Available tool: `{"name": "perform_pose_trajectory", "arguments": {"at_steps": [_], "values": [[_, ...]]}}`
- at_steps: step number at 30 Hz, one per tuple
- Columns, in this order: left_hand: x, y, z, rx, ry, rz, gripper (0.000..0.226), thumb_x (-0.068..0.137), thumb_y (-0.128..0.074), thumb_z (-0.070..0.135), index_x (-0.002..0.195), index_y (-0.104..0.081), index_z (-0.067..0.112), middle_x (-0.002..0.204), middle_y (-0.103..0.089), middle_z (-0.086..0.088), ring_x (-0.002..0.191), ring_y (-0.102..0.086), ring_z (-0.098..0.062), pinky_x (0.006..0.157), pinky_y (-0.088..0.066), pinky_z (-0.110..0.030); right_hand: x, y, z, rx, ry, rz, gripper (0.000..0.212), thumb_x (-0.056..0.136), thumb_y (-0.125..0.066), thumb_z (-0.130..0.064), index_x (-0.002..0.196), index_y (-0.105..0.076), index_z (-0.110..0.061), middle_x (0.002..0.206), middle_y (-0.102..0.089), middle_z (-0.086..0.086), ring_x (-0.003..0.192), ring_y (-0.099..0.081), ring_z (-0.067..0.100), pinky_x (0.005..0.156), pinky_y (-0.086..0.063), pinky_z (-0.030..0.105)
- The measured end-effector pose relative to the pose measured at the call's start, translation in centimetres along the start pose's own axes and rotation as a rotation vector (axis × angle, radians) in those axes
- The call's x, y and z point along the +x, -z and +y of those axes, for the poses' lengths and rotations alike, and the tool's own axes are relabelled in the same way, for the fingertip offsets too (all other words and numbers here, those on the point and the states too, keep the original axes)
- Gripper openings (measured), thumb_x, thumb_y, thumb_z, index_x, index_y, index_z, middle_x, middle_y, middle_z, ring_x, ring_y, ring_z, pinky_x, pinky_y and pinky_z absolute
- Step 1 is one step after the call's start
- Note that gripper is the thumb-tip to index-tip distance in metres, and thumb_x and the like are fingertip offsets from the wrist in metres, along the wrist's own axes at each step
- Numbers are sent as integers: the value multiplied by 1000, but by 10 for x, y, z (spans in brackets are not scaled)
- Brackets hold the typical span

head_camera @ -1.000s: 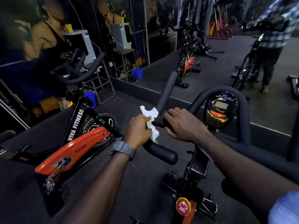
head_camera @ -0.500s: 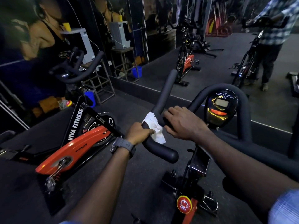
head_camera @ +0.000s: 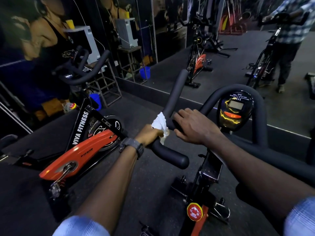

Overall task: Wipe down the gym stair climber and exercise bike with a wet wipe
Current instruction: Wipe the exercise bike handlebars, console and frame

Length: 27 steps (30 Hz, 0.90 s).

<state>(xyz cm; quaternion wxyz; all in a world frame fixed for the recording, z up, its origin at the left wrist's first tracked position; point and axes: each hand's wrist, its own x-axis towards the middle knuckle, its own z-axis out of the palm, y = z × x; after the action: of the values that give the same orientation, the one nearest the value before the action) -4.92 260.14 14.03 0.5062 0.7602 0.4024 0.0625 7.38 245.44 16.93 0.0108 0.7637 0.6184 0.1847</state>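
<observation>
mid-task, by the look of it. left hand (head_camera: 150, 135) grips the wet wipe (head_camera: 160, 124), fingers curled round the wipe and the black foam handlebar (head_camera: 172, 103) of the exercise bike (head_camera: 209, 169); the wipe is bunched and wrapped on the bar at the bend where the forward horn meets the lower grip. right hand (head_camera: 192, 126) lies over the bar just beside the wipe, fingers loosely bent over the top, thumb low, steadying rather than squeezing; it has nothing else in it.

done vs left, judged from this view only: wiping is on the left part of the handlebar. no wet sheen readable on the foam, so can't tell which stretches are already covered. the console (head_camera: 236, 113) inside the loop bar, the right side of the bar, the frame and the red stop knob (head_camera: 194, 211) show no wipe contact now. seat is out of view. no stair climber identifiable in frame, so that half of the task can't be judged.

containers: blue bucket (head_camera: 96, 101) on the floor behind the orange viva fitness bike (head_camera: 80, 147), contents hidden. a second blue bucket (head_camera: 144, 72) appears in the mirror (head_camera: 170, 31), contents also not visible. no wipe pack or bin seen.

a person in a checked shirt (head_camera: 289, 28) shows in the mirror at a bike.
</observation>
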Motion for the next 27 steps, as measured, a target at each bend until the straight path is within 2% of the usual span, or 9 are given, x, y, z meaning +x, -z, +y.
{"name": "perform_pose_trajectory", "arguments": {"at_steps": [5, 9, 11, 13, 15, 19, 22, 25, 27], "values": [[-19, 7, -16, -51, 198, -155, 29, 79, -71, 30, 93, -61, 6, 63, -64, -10, 52, -63, -25, 57, -54, -31, 1, 0, 0, 3, -10, -6, 38, 88, -53, -47, 107, -56, -16, 99, -59, 7, 91, -57, 28, 73, -45, 41], [5, 33, 5, 216, 59, -134, 84, 47, -86, 65, 111, -63, 15, 98, -70, 0, 85, -69, -20, 80, -57, -37, 1, -1, -1, -7, -4, -7, 39, 89, -49, -48, 109, -56, -15, 101, -59, 6, 92, -56, 27, 74, -45, 41], [8, 30, 27, 342, -120, -24, 80, 49, -89, 53, 113, -58, 16, 108, -65, 4, 99, -63, -14, 89, -53, -34, 1, 0, -1, 3, -6, -14, 41, 90, -48, -49, 113, -56, -15, 104, -58, 5, 95, -55, 26, 76, -45, 40], [9, 13, 45, 409, -232, -7, 70, 58, -87, 32, 116, -52, 13, 112, -63, 1, 101, -61, -16, 78, -49, -29, 1, 0, -1, 10, -7, -26, 45, 91, -47, -50, 117, -55, -15, 107, -57, 5, 97, -54, 25, 79, -45, 40], [13, -6, 48, 543, -239, 30, 61, 70, -81, 21, 119, -46, 9, 111, -61, -3, 98, -60, -19, 70, -41, -28, 1, 2, 0, 14, -4, -25, 46, 91, -50, -51, 119, -55, -14, 108, -58, 6, 98, -55, 26, 79, -45, 40], [15, -13, 28, 654, -184, 157, 42, 81, -67, 18, 120, -56, 8, 123, -62, -15, 111, -61, -33, 77, -44, -30, 0, 1, 0, 4, -16, -25, 47, 91, -51, -49, 121, -56, -13, 108, -58, 6, 98, -55, 26, 79, -45, 40], [0, -6, 16, 543, -106, 134, 35, 85, -65, 24, 115, -62, 5, 117, -64, -16, 104, -62, -34, 70, -39, -27, 1, 1, 0, -1, -17, -31, 48, 90, -51, -50, 121, -56, -13, 108, -59, 7, 98, -55, 26, 78, -45, 40], [-21, -5, 2, 267, -24, 63, 15, 82, -65, 23, 87, -62, 8, 86, -66, -14, 67, -62, -27, 58, -44, -29, 1, 1, 0, -2, -16, -24, 46, 90, -52, -49, 119, -56, -14, 108, -59, 7, 97, -55, 26, 79, -45, 40], [-33, -8, -9, 105, 93, -24, 20, 81, -60, 25, 82, -58, 5, 62, -62, -11, 46, -57, -25, 54, -51, -35, 1, 1, -1, -1, -12, -26, 45, 90, -51, -49, 118, -55, -14, 108, -58, 6, 98, -55, 26, 79, -45, 40]]}}
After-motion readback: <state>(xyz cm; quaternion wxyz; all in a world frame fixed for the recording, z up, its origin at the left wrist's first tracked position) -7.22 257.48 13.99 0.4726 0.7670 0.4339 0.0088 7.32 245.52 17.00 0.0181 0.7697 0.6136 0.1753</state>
